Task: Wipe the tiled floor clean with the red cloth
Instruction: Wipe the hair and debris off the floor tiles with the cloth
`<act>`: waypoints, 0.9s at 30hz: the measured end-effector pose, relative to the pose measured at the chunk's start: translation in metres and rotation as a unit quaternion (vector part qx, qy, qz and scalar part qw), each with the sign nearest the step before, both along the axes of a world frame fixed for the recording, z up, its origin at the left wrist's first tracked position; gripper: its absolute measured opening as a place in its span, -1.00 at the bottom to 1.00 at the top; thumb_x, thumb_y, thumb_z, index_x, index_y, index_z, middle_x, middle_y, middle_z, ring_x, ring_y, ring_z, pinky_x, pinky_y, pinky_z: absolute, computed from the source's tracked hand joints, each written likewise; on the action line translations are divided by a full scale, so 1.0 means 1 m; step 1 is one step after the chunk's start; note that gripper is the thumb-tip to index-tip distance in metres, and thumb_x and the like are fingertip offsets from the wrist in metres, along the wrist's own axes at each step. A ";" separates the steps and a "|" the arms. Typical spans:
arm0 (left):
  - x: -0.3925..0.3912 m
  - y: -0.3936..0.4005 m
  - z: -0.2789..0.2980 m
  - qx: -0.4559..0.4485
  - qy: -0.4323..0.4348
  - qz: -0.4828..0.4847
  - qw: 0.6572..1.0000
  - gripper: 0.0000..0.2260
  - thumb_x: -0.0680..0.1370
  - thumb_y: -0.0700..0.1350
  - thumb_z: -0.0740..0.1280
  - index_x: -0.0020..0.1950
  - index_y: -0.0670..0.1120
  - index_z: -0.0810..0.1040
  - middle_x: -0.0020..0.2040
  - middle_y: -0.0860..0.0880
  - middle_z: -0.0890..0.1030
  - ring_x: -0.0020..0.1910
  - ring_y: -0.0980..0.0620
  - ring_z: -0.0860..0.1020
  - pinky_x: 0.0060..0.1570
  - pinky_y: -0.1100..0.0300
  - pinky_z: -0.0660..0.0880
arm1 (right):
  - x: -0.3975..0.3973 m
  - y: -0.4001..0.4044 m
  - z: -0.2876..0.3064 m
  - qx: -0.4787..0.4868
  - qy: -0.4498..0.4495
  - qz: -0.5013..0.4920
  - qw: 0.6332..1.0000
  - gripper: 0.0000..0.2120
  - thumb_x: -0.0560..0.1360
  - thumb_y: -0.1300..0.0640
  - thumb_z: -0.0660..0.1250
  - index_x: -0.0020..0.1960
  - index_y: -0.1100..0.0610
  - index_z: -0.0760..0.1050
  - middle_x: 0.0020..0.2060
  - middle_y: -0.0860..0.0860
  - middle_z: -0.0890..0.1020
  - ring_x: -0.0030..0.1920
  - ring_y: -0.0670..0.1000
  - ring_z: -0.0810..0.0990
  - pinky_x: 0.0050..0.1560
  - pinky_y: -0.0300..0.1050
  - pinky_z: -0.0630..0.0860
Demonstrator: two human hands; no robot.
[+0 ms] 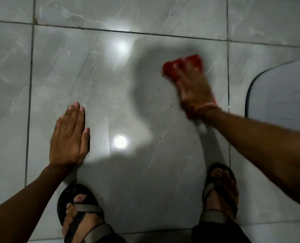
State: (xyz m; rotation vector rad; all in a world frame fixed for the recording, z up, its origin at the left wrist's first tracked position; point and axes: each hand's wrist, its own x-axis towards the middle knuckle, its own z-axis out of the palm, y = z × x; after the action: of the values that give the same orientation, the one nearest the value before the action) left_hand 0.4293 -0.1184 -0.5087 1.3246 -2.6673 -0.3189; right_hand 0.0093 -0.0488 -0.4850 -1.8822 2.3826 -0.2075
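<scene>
The red cloth lies bunched on the glossy grey tiled floor, right of centre. My right hand presses down on it, fingers spread over the cloth, blurred by motion; red also shows under the wrist. My left hand lies flat on the tile at the left, palm down, fingers together, holding nothing. A few small dark specks dot the tile between the cloth and my feet.
A grey ribbed mat with a rounded corner lies at the right edge. My two sandalled feet, left and right, stand at the bottom. Dark grout lines cross the floor; two bright light reflections glare on it.
</scene>
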 end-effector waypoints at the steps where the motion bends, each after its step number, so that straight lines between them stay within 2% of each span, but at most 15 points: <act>1: -0.001 0.000 0.000 0.001 0.004 0.000 1.000 -0.43 0.72 -0.05 0.09 0.72 -0.23 0.18 0.73 -0.19 0.16 0.73 -0.14 0.12 0.71 0.06 -0.05 | -0.019 -0.014 0.002 -0.003 -0.010 -0.079 0.997 -0.50 0.72 0.02 0.08 0.63 0.00 0.10 0.63 0.12 0.15 0.62 0.17 0.15 0.67 0.17 0.06; 3: -0.001 0.000 -0.001 -0.003 0.006 0.004 1.000 -0.43 0.73 -0.05 0.09 0.72 -0.24 0.18 0.73 -0.18 0.16 0.73 -0.15 0.13 0.71 0.06 -0.04 | -0.019 -0.034 0.003 -0.011 -0.031 -0.179 0.983 -0.48 0.73 -0.04 0.06 0.64 0.02 0.06 0.63 0.15 0.13 0.61 0.20 0.17 0.62 0.23 0.18; 5: 0.000 0.002 -0.001 0.001 0.001 -0.002 1.000 -0.43 0.73 -0.05 0.09 0.72 -0.24 0.18 0.73 -0.19 0.17 0.73 -0.16 0.13 0.71 0.03 -0.02 | 0.022 -0.027 0.008 -0.009 -0.014 -0.194 0.981 -0.47 0.73 -0.06 0.02 0.65 0.06 0.04 0.63 0.18 0.11 0.63 0.20 0.11 0.63 0.25 0.16; 7: -0.001 0.001 0.000 0.000 0.002 -0.004 1.000 -0.43 0.73 -0.05 0.09 0.73 -0.24 0.17 0.73 -0.20 0.16 0.73 -0.17 0.13 0.71 0.01 0.00 | 0.076 0.009 0.008 -0.006 -0.025 -0.106 0.994 -0.46 0.71 -0.04 0.09 0.64 0.08 0.09 0.62 0.21 0.13 0.63 0.21 0.11 0.64 0.26 0.13; 9: -0.001 0.000 0.000 0.001 0.004 -0.005 1.000 -0.43 0.74 -0.04 0.08 0.73 -0.23 0.17 0.73 -0.19 0.16 0.73 -0.16 0.12 0.71 0.04 -0.03 | 0.134 0.072 0.007 0.020 -0.054 0.037 0.998 -0.43 0.67 -0.05 0.18 0.62 0.09 0.16 0.61 0.22 0.16 0.63 0.22 0.12 0.61 0.24 0.17; 12: 0.000 0.000 0.000 -0.004 0.011 -0.001 1.000 -0.43 0.73 -0.05 0.09 0.72 -0.24 0.19 0.73 -0.21 0.18 0.73 -0.18 0.15 0.71 0.08 -0.05 | 0.183 0.157 0.011 0.106 -0.077 0.263 0.956 -0.40 0.68 -0.13 0.14 0.64 0.03 0.09 0.63 0.17 0.12 0.65 0.15 0.04 0.61 0.16 0.17; 13: -0.001 0.001 0.000 -0.009 0.015 -0.002 1.000 -0.44 0.73 -0.06 0.09 0.72 -0.25 0.20 0.72 -0.21 0.19 0.72 -0.19 0.16 0.71 0.07 -0.03 | 0.181 0.169 0.009 0.115 -0.074 0.312 0.940 -0.41 0.69 -0.12 0.11 0.64 0.01 0.06 0.64 0.15 0.09 0.66 0.13 0.02 0.62 0.15 0.18; 15: -0.001 0.001 -0.001 -0.019 0.018 -0.004 1.000 -0.44 0.73 -0.06 0.10 0.71 -0.25 0.20 0.72 -0.22 0.20 0.72 -0.19 0.17 0.70 0.04 -0.01 | 0.171 0.165 0.003 0.113 -0.067 0.342 0.930 -0.43 0.70 -0.10 0.10 0.64 0.00 0.05 0.64 0.13 0.08 0.66 0.12 0.03 0.61 0.14 0.21; 19: 0.000 0.001 -0.005 -0.013 0.018 -0.008 1.000 -0.44 0.74 -0.06 0.09 0.72 -0.25 0.18 0.73 -0.21 0.17 0.73 -0.19 0.14 0.71 -0.04 0.03 | 0.163 0.118 0.002 0.083 -0.059 0.289 0.952 -0.43 0.66 -0.06 0.15 0.63 0.02 0.13 0.63 0.15 0.15 0.65 0.14 0.09 0.62 0.16 0.16; 22: 0.000 0.001 -0.007 -0.025 0.017 -0.014 0.999 -0.45 0.74 -0.07 0.10 0.72 -0.26 0.19 0.73 -0.22 0.17 0.73 -0.20 0.15 0.69 -0.11 0.09 | 0.146 0.032 -0.004 0.008 -0.050 0.187 0.981 -0.43 0.64 0.01 0.19 0.61 0.06 0.18 0.61 0.17 0.20 0.63 0.16 0.14 0.62 0.18 0.15; 24: 0.000 0.000 -0.007 -0.025 0.019 -0.012 0.999 -0.45 0.75 -0.08 0.10 0.71 -0.27 0.19 0.72 -0.24 0.19 0.72 -0.22 0.16 0.67 -0.18 0.14 | 0.131 -0.048 -0.005 -0.027 -0.031 0.103 0.994 -0.47 0.66 0.03 0.14 0.60 0.08 0.21 0.60 0.15 0.24 0.62 0.15 0.18 0.61 0.18 0.17; 27: 0.003 0.000 -0.007 -0.021 0.027 -0.016 0.999 -0.45 0.75 -0.07 0.10 0.71 -0.28 0.21 0.72 -0.24 0.20 0.72 -0.22 0.17 0.67 -0.18 0.15 | 0.118 -0.127 0.000 0.000 -0.013 0.008 1.000 -0.47 0.69 -0.03 -0.02 0.63 0.08 0.11 0.63 0.13 0.17 0.64 0.12 0.13 0.64 0.11 0.10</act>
State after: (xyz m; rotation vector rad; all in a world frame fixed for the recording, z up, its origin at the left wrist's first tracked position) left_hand 0.4322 -0.1183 -0.5154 1.2435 -2.6389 -0.2965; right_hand 0.1272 -0.1761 -0.4852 -1.8870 2.3504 -0.2296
